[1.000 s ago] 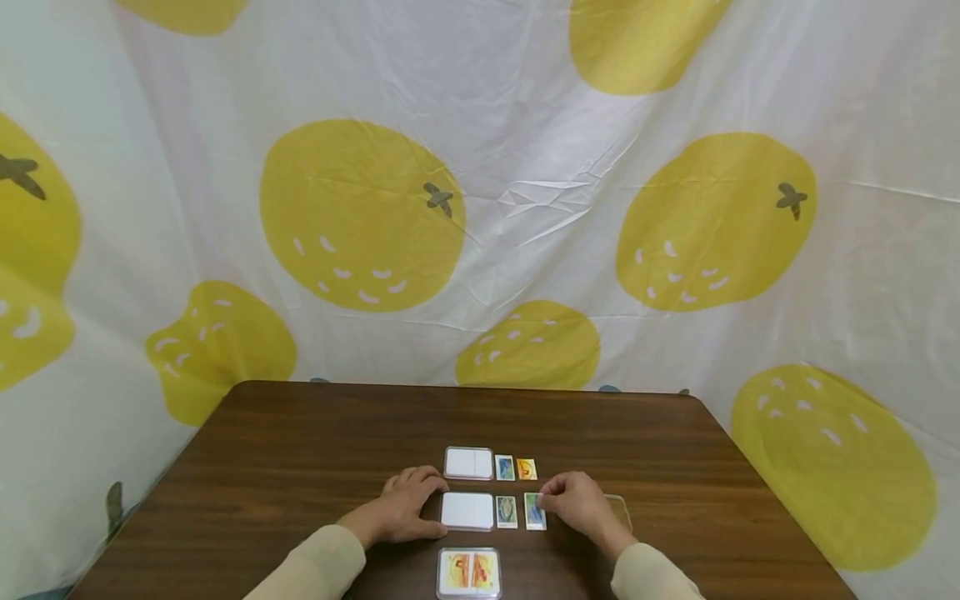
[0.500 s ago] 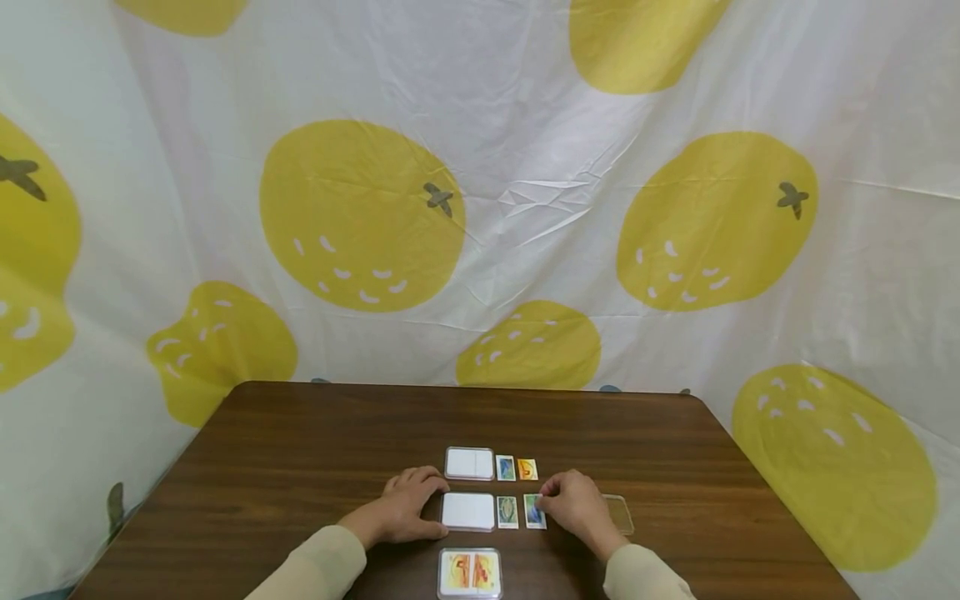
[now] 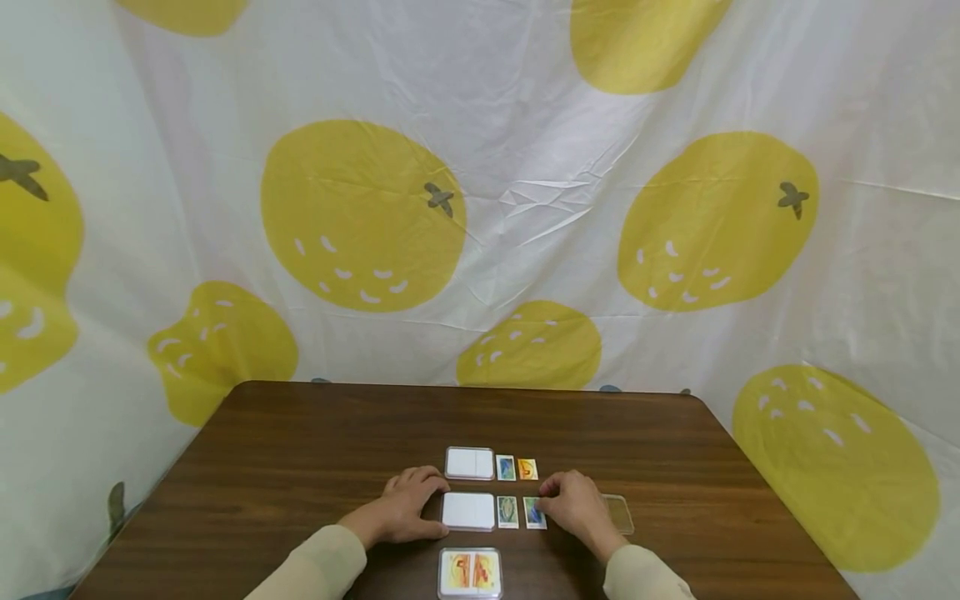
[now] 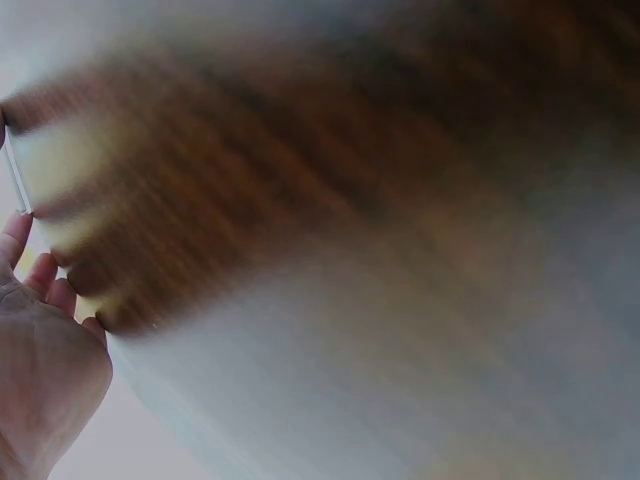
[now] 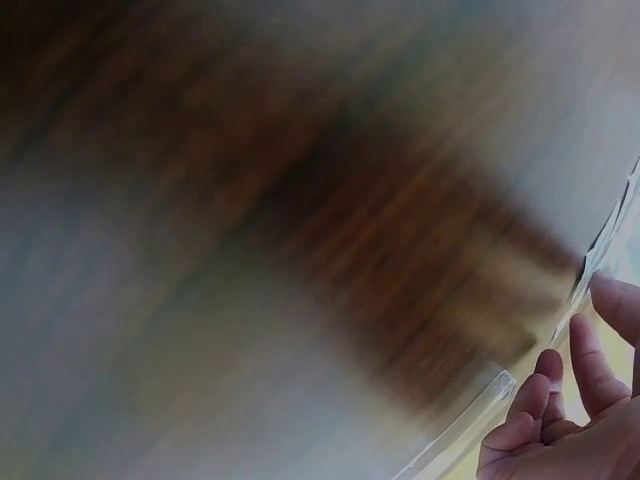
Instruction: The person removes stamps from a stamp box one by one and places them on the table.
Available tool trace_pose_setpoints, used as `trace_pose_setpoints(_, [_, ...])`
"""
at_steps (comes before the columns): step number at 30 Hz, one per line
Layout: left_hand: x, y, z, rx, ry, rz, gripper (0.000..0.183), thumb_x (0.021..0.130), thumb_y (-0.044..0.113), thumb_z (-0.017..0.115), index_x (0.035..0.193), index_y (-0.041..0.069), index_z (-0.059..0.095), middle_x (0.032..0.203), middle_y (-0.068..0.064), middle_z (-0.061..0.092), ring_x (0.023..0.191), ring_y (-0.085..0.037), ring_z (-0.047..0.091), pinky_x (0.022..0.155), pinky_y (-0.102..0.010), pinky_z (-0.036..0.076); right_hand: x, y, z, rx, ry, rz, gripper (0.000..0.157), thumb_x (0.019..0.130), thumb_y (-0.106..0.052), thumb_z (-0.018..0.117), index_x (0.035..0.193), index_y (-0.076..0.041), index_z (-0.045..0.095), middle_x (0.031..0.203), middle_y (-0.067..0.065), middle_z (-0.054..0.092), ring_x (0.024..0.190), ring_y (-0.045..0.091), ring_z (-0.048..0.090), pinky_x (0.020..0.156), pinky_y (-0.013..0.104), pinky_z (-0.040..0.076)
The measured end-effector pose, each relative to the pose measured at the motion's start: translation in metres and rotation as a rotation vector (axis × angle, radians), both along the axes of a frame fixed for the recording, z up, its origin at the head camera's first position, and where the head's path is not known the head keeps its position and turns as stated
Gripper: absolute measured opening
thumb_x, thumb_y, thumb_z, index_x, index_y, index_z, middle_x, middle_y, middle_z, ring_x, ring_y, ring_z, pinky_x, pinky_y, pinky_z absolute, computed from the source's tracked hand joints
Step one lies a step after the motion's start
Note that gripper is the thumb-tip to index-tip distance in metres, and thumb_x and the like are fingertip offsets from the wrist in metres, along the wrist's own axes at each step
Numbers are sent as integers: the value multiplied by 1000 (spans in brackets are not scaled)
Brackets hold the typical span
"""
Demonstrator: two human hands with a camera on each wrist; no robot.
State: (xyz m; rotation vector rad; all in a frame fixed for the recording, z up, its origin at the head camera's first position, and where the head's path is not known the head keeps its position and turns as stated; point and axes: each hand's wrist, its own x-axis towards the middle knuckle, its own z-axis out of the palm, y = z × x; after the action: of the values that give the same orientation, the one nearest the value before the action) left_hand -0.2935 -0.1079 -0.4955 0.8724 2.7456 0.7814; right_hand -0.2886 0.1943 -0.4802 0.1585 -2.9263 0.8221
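Note:
In the head view my left hand (image 3: 405,506) holds the left side of a flat clear case with a white insert (image 3: 468,512), thumb and fingertips at its two left corners. To the right of that case lies a small green stamp-like picture (image 3: 507,512). My right hand (image 3: 579,507) pinches the upper right of a blue and green stamp (image 3: 535,518); its fingertips cover part of the picture. Curled fingers (image 5: 540,400) show in the right wrist view. Behind the right hand a clear lid (image 3: 621,515) lies on the table, partly hidden by the hand.
Farther back stands another white-backed case (image 3: 469,463), with a blue stamp (image 3: 506,468) and an orange stamp (image 3: 528,469) beside it. Nearest the person is a case (image 3: 469,575) showing two orange pictures. The brown table (image 3: 330,433) meets a fruit-print curtain (image 3: 525,250) behind.
My right wrist has shifted slightly left, so more of the clear lid shows. The blue and green stamp has tilted or shifted a little. My left hand has stayed in place.

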Motion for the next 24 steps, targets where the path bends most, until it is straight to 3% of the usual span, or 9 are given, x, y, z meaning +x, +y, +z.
trace_pose_setpoints(15, [1, 0, 3, 3, -3, 6, 52, 86, 39, 74, 125, 12, 55, 136, -9, 42, 132, -38, 33, 103, -66, 23, -1, 0, 3, -73, -32, 13, 21, 76, -20, 83, 93, -10, 75, 90, 2, 68, 84, 21, 61, 79, 47, 49])
trace_pose_setpoints(24, [0, 0, 1, 16, -7, -2, 51, 85, 40, 74, 124, 12, 55, 136, -9, 42, 132, -38, 33, 104, -66, 23, 1, 5, 7, -150, -40, 79, 22, 79, -19, 82, 96, -8, 74, 101, 7, 63, 92, 25, 60, 82, 49, 48])
